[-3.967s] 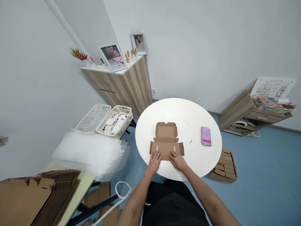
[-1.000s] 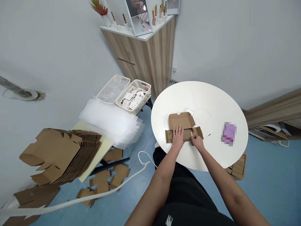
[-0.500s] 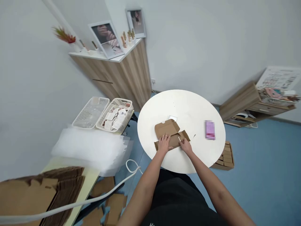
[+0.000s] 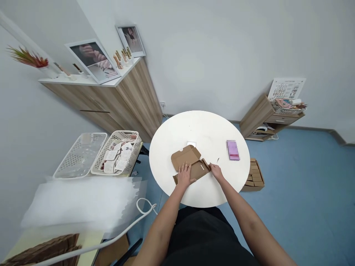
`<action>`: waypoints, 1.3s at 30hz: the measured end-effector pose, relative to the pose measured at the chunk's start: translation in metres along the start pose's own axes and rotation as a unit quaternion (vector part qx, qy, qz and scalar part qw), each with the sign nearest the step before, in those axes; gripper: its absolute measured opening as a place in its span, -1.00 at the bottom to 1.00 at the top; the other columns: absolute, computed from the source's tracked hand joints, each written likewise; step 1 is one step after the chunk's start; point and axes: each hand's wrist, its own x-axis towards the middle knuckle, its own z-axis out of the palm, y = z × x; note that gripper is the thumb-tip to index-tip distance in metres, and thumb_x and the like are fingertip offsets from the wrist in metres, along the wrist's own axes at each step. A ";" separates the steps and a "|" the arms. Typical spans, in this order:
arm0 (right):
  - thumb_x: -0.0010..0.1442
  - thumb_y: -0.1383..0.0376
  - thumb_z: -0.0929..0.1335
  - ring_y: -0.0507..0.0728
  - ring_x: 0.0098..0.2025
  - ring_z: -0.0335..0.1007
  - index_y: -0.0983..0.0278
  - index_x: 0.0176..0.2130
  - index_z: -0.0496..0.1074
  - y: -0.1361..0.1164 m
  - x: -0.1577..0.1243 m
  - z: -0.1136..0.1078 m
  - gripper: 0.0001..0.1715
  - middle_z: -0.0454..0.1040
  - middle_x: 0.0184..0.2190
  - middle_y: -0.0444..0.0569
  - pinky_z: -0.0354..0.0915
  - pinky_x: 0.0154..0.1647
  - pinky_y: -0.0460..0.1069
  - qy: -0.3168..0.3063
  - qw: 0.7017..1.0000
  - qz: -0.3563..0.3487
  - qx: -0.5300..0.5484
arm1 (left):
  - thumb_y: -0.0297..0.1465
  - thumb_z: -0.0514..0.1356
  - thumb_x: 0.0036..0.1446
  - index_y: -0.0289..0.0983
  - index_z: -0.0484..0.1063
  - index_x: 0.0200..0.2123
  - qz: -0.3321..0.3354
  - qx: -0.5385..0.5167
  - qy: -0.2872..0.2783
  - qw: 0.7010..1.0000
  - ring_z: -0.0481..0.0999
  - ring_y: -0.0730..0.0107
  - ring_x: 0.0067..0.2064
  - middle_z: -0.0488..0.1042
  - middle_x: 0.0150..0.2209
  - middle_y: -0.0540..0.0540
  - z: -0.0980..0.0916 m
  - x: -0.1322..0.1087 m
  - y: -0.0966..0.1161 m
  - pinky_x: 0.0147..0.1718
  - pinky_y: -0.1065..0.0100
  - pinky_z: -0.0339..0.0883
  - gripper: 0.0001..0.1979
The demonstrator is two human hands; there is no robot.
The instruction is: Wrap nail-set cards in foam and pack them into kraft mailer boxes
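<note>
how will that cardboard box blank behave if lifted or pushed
Thin cardboard blank: probably light. Its creased flaps would likely flop when lifted. Lying on the smooth table, it should slide, not roll.

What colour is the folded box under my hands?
Plain brown cardboard box, clearest in the head view.

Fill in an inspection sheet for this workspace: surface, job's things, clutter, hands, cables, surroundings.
Surface: round white table.
Job's things: brown cardboard box, partly folded, lying near the table's front edge.
Clutter: pink packet to the right of the box; small white piece behind the box.
Hands: left hand flat on the box; right hand at its right end flap, grip too small to tell.
Cables: white cord looping on the floor, left of the table.
Surroundings: two white baskets, foam sheets, wooden cabinet, floor carton, low shelf.
</note>
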 end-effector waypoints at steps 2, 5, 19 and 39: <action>0.24 0.06 0.13 0.14 -0.29 0.43 0.22 -0.46 0.48 -0.004 -0.003 0.004 -0.50 0.52 -0.45 -0.09 0.25 -0.31 -0.06 -0.008 1.000 -0.009 -0.022 | 0.01 0.29 -0.04 -0.19 -0.13 0.38 0.001 0.000 0.000 1.000 -0.09 -0.06 0.39 -0.07 0.40 -0.24 0.000 -0.001 0.001 0.31 -0.08 -0.15 0.03; 0.21 0.08 0.20 0.13 -0.32 0.41 0.22 -0.49 0.47 -0.011 -0.007 0.010 -0.57 0.50 -0.50 -0.12 0.22 -0.35 -0.07 -0.021 0.999 -0.024 -0.030 | 0.00 0.32 -0.07 -0.22 -0.11 0.37 -0.003 0.000 -0.004 1.000 -0.11 -0.06 0.40 -0.08 0.40 -0.25 -0.002 -0.002 0.002 0.32 -0.07 -0.18 0.06; 0.22 0.29 0.31 0.15 -0.12 0.44 0.27 -0.20 0.46 -0.047 -0.016 0.032 -0.83 0.52 -0.21 0.05 0.23 -0.26 -0.06 -0.016 0.957 -0.004 -0.289 | 0.00 0.31 -0.09 -0.26 -0.16 0.38 -0.002 -0.011 -0.033 0.999 -0.20 -0.05 0.41 -0.18 0.42 -0.25 -0.002 -0.002 0.001 0.33 -0.06 -0.25 0.10; 0.00 0.19 0.46 0.36 0.36 -0.15 0.26 0.33 0.00 -0.044 -0.042 0.024 0.04 0.04 0.35 0.15 0.10 0.24 0.24 -0.079 0.887 -0.278 -0.359 | -0.10 0.39 -0.17 -0.21 -0.08 0.35 0.156 -0.022 -0.081 0.984 -0.14 -0.11 0.40 -0.09 0.40 -0.28 -0.019 0.022 -0.016 0.32 -0.11 -0.29 0.09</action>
